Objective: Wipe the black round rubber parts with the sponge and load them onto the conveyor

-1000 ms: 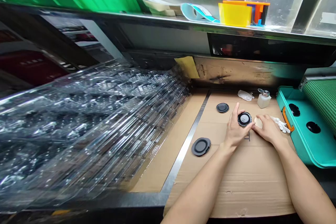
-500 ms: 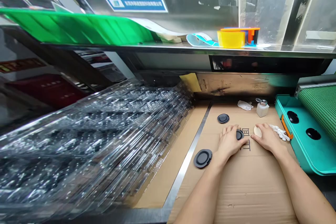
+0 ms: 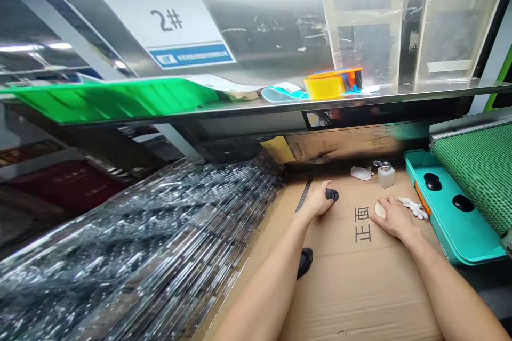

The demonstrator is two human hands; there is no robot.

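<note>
- Ridged clear plastic blister trays (image 3: pixel 140 224), nested in a slanted stack, left of the cardboard.
- A black rubber-faced disc (image 3: pixel 306 262), set down flat, partly hidden by the left forearm.
- Left hand (image 3: pixel 318 202), clenched around a matching black round disc (image 3: pixel 332 195).
- Corrugated cardboard sheet (image 3: pixel 360 287), laid flat as a soft work surface.
- Right hand (image 3: pixel 396 218), fingers against a cream oval pad (image 3: pixel 380 210); grip unclear.
- Crumpled white cloth (image 3: pixel 412 208), just beside a teal tray (image 3: pixel 452 229) with round recesses.

Cardboard sheet (image 3: pixel 360 287), black disc (image 3: pixel 305 262), dispenser bottle (image 3: pixel 386 176)
</note>
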